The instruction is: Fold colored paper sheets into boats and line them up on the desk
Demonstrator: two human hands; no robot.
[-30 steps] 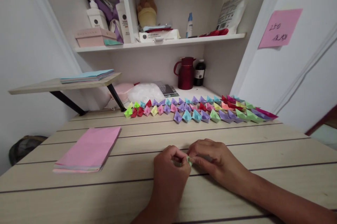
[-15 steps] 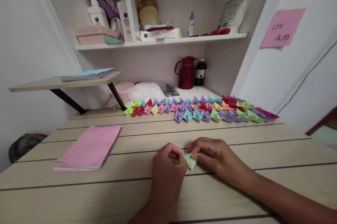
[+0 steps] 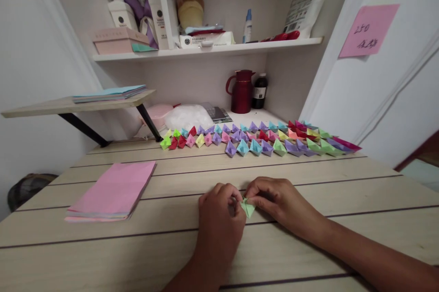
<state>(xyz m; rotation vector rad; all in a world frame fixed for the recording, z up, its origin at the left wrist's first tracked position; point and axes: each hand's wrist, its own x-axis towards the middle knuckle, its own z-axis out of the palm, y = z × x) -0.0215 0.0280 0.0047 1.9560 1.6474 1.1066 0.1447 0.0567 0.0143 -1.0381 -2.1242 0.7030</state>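
Note:
A small piece of folded light-green paper (image 3: 248, 209) is held just above the wooden table, pinched between both hands. My left hand (image 3: 221, 214) grips its left side, with thumb and fingertips closed on the edge. From the right, my right hand (image 3: 276, 196) pinches the upper right corner between thumb and index finger. The paper's upper edges are partly hidden behind the fingertips. Beyond the hands stand rows of folded paper boats (image 3: 255, 147) in purple, blue, green, pink, red and yellow.
A stack of pink-topped paper sheets (image 3: 113, 189) lies on the table (image 3: 164, 255) at left. On a raised wooden shelf (image 3: 44, 107) rests another stack with blue on top (image 3: 109, 92). A red jug (image 3: 241, 93) and a dark bottle (image 3: 259, 92) stand at the back.
Both hands stay on the green paper, and the fingers have shifted slightly around it. The left hand's knuckles have risen and turned a little. The whole view has moved slightly.

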